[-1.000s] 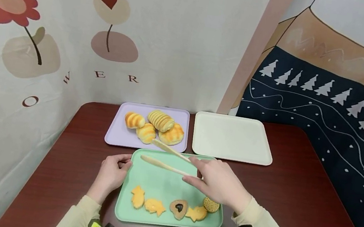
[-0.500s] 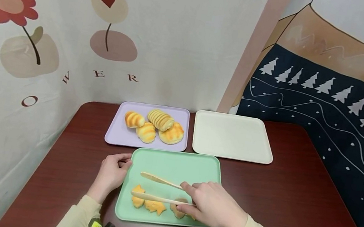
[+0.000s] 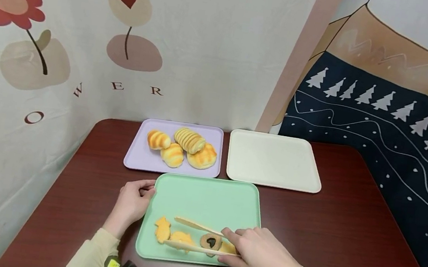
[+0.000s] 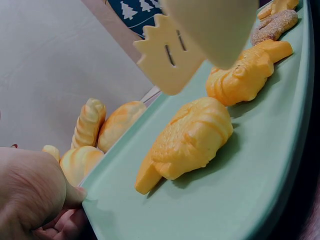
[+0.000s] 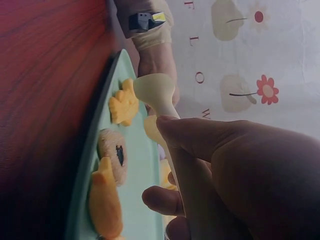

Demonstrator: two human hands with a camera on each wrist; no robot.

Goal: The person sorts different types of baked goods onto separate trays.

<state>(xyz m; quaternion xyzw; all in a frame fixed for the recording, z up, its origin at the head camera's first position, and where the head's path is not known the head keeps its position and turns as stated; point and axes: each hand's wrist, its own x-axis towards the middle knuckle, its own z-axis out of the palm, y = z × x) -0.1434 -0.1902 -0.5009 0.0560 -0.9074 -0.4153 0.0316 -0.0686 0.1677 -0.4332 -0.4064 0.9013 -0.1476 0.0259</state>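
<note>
My right hand [image 3: 264, 255] holds a pair of pale tongs [image 3: 205, 250] with thumb and fingers over the near part of a green tray [image 3: 205, 194]. The tongs' two arms stand apart on either side of a yellow fish-shaped cookie [image 3: 182, 237], overlapping its near edge in the head view. In the left wrist view, one toothed, slotted tong head [image 4: 167, 60] hangs above the tray. Another fish-shaped cookie [image 3: 162, 229] lies to the left; a brown heart-shaped cookie [image 3: 205, 240] lies to the right, beside a partly hidden yellow cookie [image 3: 227, 247]. My left hand [image 3: 133, 202] pinches the tray's left rim.
Behind the green tray stands a lilac tray [image 3: 144, 160] bearing several bread rolls [image 3: 189, 141]. A bare cream tray [image 3: 273, 160] is to its right. All sit on a dark red-brown table [image 3: 346, 243], with a printed cloth [image 3: 216, 61] hanging behind.
My right hand has brought the tongs from over the tray's middle down to the near row of cookies, covering the round cookie at the right. My left hand stays at the rim.
</note>
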